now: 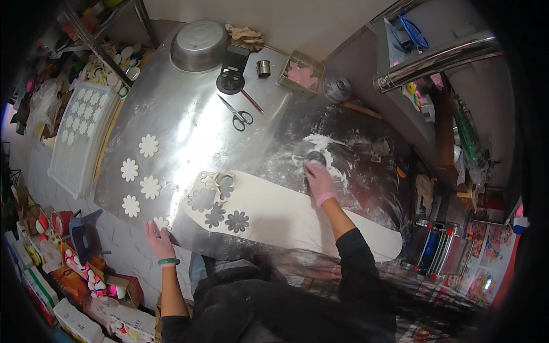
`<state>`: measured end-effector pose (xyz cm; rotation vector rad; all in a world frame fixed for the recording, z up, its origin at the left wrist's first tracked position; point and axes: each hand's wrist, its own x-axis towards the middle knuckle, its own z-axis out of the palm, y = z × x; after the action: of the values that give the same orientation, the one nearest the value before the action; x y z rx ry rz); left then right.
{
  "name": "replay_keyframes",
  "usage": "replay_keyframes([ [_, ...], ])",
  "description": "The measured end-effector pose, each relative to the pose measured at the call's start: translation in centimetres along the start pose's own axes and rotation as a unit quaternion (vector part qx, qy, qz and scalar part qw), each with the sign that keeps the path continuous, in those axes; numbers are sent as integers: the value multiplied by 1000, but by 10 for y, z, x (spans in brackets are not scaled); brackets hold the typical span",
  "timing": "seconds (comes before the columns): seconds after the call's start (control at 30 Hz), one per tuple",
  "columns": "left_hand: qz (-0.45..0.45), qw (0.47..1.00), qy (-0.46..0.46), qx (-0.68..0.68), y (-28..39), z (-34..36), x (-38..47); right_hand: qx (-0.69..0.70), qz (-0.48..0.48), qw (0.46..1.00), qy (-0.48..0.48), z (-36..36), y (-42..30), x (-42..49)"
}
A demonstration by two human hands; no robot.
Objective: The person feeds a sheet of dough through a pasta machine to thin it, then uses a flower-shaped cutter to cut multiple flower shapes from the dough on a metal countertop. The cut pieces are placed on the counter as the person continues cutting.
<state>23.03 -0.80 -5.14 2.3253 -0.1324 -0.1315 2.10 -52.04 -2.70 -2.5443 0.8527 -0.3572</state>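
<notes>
A long white sheet of rolled dough (283, 210) lies across the metal table, with several flower-shaped holes at its left end. My right hand (319, 180), in a pink glove, is beyond the sheet, its fingers on a round dark cutter (316, 158) beside scattered white powder (332, 150). My left hand (159, 242), also gloved and with a green bangle at the wrist, is at the near table edge, its fingertips at a white flower cutout (162, 224). Whether they grip it cannot be told. Several more flower cutouts (150, 187) lie to the left.
Scissors (237, 118), a brush (253, 102), a phone on a stand (233, 64), a metal basin (199, 45) and a box with pink pieces (301, 73) stand at the back. A white mesh tray (79, 137) of flowers is left; a metal pole (437, 60) juts in upper right.
</notes>
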Motion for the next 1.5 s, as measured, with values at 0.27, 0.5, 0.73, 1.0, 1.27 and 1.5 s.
replay_keyframes([
  [0.27,66,992,22,107,12,-9,1,-8,6,1000,18,-6,37,42],
  [0.5,77,989,20,121,14,0,-10,-31,67,997,7,-2,30,63],
  [0.73,113,991,17,65,35,4,-17,-78,7,994,-80,-16,-66,-24],
  [1.0,79,997,-7,5,43,1,-23,89,-221,969,-67,48,-170,-61],
  [1.27,71,997,22,-13,40,-9,-27,27,-239,965,-108,68,-182,-65],
  [1.5,75,996,21,-34,39,-19,-22,-24,-242,958,-154,56,-204,-54],
])
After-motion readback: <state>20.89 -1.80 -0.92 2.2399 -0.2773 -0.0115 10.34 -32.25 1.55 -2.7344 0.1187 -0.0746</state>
